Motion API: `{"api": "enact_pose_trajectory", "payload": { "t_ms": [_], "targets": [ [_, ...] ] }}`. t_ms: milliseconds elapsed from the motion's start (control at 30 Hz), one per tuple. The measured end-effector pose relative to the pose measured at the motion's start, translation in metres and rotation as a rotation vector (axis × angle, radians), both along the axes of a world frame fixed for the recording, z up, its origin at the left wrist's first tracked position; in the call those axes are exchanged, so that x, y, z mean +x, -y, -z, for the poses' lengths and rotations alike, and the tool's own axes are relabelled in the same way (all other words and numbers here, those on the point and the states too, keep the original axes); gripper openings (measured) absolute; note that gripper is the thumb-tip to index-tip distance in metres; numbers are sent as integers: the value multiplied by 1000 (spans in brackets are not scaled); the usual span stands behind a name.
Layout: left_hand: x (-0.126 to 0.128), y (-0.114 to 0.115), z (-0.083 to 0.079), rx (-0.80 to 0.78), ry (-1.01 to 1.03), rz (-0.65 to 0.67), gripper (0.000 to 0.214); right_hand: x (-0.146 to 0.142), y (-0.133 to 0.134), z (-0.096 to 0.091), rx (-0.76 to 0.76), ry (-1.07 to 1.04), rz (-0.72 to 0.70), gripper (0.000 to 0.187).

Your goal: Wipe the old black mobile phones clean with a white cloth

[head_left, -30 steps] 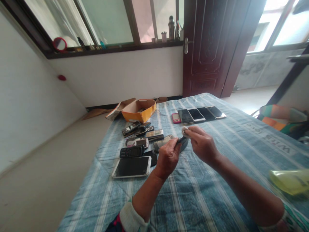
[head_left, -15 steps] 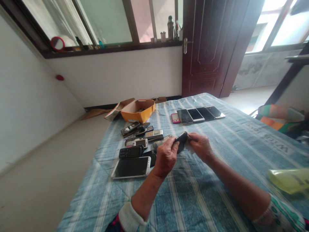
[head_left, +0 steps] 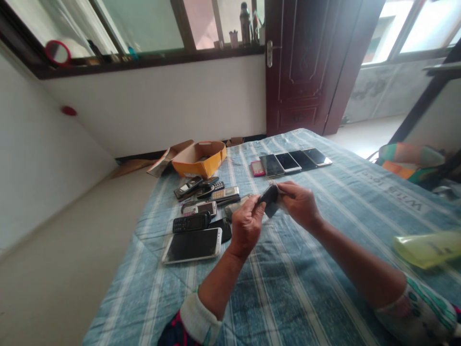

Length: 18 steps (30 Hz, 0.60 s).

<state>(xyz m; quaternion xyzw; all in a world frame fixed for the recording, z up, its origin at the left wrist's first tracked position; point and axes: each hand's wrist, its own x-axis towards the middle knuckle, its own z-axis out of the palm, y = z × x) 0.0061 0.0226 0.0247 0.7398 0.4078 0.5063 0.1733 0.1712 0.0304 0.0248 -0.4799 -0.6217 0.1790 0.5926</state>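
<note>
My left hand (head_left: 247, 226) is closed around the lower end of a small dark phone (head_left: 270, 200), held above the striped blue cloth (head_left: 288, 278). My right hand (head_left: 300, 204) is closed on a whitish cloth (head_left: 276, 185) pressed against the phone's far side. To the left lies a cluster of several old keypad phones (head_left: 209, 197) and a white-edged smartphone (head_left: 192, 245). A row of several smartphones (head_left: 288, 162) lies behind my hands.
An open orange cardboard box (head_left: 200, 158) stands at the table's far left edge. A yellow-green plastic object (head_left: 427, 247) lies at the right. A dark wooden door (head_left: 309, 62) and a window sill with bottles stand behind; colourful fabric (head_left: 410, 163) sits at far right.
The phone has turned in my hands from edge-on to showing its dark back. My right hand with the cloth has shifted along it. The view has drifted slightly.
</note>
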Motion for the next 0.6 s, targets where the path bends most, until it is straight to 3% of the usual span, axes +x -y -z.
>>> {"api": "enact_pose_trajectory", "payload": {
  "t_ms": [233,600],
  "targets": [
    [12,-6,15,-209,141,142,25,16,0,-13,76,259,31,36],
    [-18,-6,26,-280,75,141,34,8,5,-12,134,592,-87,34]
  ]
}}
